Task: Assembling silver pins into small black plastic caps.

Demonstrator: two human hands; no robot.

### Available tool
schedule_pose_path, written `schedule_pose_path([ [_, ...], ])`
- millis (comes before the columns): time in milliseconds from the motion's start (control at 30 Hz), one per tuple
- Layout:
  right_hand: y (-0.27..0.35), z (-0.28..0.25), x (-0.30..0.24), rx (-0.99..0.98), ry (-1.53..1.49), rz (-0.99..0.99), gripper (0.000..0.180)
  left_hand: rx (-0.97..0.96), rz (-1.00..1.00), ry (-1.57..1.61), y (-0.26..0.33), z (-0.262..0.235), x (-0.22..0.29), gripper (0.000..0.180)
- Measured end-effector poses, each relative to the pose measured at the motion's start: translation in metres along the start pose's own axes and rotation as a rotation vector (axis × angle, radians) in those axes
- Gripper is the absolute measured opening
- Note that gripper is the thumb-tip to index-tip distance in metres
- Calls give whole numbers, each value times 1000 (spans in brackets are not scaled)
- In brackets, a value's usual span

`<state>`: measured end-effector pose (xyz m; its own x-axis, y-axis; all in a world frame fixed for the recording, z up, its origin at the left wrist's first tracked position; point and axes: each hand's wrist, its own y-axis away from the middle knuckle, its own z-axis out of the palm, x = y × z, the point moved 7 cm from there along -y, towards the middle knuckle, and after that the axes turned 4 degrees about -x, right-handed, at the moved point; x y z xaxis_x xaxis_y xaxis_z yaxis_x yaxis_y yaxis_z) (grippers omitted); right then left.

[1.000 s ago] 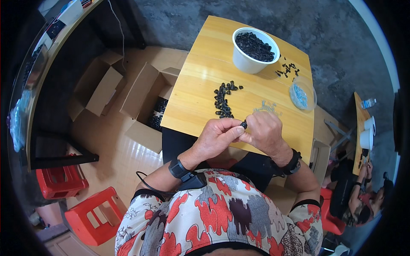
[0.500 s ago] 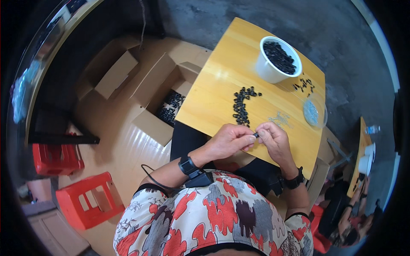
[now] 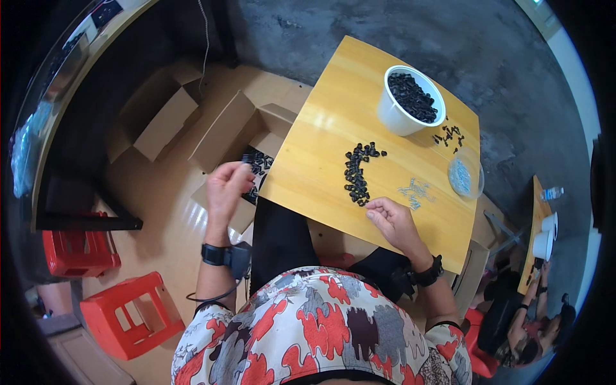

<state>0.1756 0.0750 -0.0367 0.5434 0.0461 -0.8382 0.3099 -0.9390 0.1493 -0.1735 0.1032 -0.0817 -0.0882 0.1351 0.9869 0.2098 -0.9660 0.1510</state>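
My left hand (image 3: pixel 226 189) is off the table's left edge, above an open cardboard box (image 3: pixel 221 138). Its fingers are closed, with a small black plastic part (image 3: pixel 247 158) at the fingertips. In the box lie many similar black parts (image 3: pixel 262 162). Over the table's near side, my right hand (image 3: pixel 394 223) has thumb and forefinger drawn together in a pinch; what is between them, if anything, is too small to make out. Its fingertips are beside the near end of a curved row of black parts (image 3: pixel 356 176). Small silvery pins (image 3: pixel 416 191) lie to the right of that row.
A white bucket (image 3: pixel 385 115) full of black parts stands at the table's far side. Loose black pieces (image 3: pixel 450 136) and a clear dish (image 3: pixel 476 186) of small bluish pieces lie right of it. Red stools (image 3: pixel 102 321) stand at left; another person (image 3: pixel 526 333) sits far right.
My hands were together over the table's near edge, working on a small black part. The left has swung left over the box with a black part; the right has moved to the row's near end.
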Motion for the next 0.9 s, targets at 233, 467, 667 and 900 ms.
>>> schedule_pose_path([
  [233,-20,-36,23,162,168,-12,18,171,-19,-305,-31,-36,-22,33],
  [467,-57,-48,4,227,350,-74,25,-67,138,70,-10,46,5,20],
  [667,-86,-42,3,254,506,-121,25,-289,111,52,22,112,-1,19],
  [900,-87,-37,5,246,606,-138,21,-389,107,-22,30,131,-7,20],
])
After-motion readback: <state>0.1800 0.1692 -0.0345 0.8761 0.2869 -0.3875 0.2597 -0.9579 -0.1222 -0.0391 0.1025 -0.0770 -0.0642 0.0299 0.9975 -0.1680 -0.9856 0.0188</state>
